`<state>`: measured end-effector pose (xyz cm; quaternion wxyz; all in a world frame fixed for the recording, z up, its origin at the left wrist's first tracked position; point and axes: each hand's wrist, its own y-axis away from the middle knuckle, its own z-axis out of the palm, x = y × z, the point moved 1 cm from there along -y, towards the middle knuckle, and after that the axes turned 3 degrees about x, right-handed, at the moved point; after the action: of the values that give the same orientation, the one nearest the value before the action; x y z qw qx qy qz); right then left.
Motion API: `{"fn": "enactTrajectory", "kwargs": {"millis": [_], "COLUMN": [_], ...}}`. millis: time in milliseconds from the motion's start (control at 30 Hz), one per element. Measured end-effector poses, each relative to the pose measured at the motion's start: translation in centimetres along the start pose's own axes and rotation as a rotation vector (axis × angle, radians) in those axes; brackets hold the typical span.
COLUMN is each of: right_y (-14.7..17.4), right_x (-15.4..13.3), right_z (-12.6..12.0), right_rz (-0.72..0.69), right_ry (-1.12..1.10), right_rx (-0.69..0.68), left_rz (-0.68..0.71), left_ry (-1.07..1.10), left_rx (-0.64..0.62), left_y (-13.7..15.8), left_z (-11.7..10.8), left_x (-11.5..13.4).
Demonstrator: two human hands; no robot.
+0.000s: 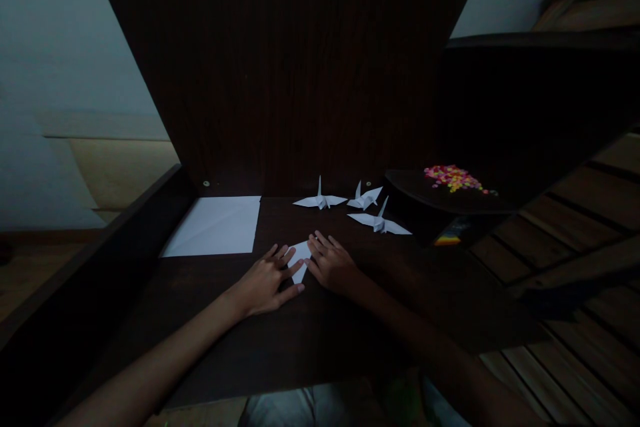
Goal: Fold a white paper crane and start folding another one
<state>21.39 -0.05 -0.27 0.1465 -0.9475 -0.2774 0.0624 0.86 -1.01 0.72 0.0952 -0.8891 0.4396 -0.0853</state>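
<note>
A small folded piece of white paper (300,253) lies flat on the dark wooden desk (210,320), partly covered by both hands. My left hand (270,280) rests on its left side with the fingers spread. My right hand (331,263) lies over its right edge, fingers stretched out flat. Just beyond the hands stand three white paper cranes: one crane (320,201) straight ahead, a second crane (366,197) to its right, and a third crane (380,222) nearer, with wings spread.
White paper sheets (215,227) lie at the back left of the desk. On a raised dark shelf (400,181) at the right sits a pile of small colourful pieces (453,177). A dark side board (100,260) borders the left, and a tall back panel (300,67) rises behind.
</note>
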Motion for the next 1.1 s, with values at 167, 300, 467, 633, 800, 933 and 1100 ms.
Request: {"fn": "enactTrajectory", "kwargs": {"millis": [167, 300, 467, 633, 800, 933, 1100], "right_y": [-0.1, -0.3, -0.6, -0.4, -0.1, -0.1, -0.3], "right_x": [0.2, 0.2, 0.2, 0.2, 0.1, 0.2, 0.1], "right_z": [0.0, 0.4, 0.8, 0.9, 0.6, 0.1, -0.6], "right_rz": [-0.015, -0.024, -0.033, -0.033, -0.03, -0.013, 0.049], "right_ry": [0.004, 0.021, 0.032, 0.036, 0.014, -0.013, -0.049], "right_rx": [-0.038, -0.031, 0.002, 0.051, 0.047, 0.026, 0.017], "left_rz": [0.031, 0.063, 0.14, 0.168, 0.233, 0.252, 0.245], "left_ry": [0.004, -0.038, -0.064, -0.026, 0.031, 0.091, 0.149], "left_rx": [0.02, 0.04, -0.003, 0.018, 0.034, 0.051, 0.066], "left_y": [0.1, 0.2, 0.4, 0.5, 0.2, -0.1, -0.1], "left_z": [0.1, 0.3, -0.3, -0.6, -0.6, -0.9, -1.1], "left_x": [-0.4, -0.4, 0.0, -0.2, 0.3, 1.1, 1.4]}}
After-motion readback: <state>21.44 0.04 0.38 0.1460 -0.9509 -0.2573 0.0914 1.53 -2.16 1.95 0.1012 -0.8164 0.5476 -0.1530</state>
